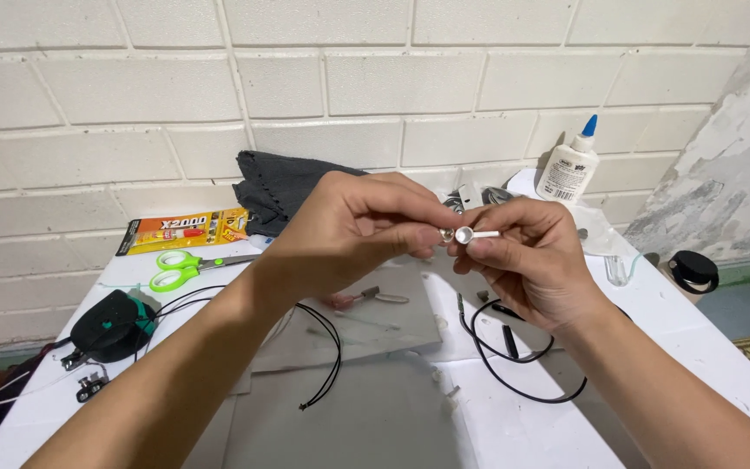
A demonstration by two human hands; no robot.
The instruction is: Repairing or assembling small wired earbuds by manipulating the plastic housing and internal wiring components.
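My left hand [353,230] and my right hand [527,256] meet above the white table [705,347], fingertips almost touching. In my right hand's fingers sits a small white earbud piece [472,234] with a short stem pointing right. My left hand pinches a tiny round silvery part [446,234] right against the earbud's round end. Black thin cables [514,356] lie loose on the table below my hands.
Green-handled scissors [180,267] and an orange glue package [184,230] lie at back left. A black and green tool [113,326] rests at the left edge. A white glue bottle [570,165] stands back right, a dark cloth [284,187] by the brick wall, a black lid [694,269] far right.
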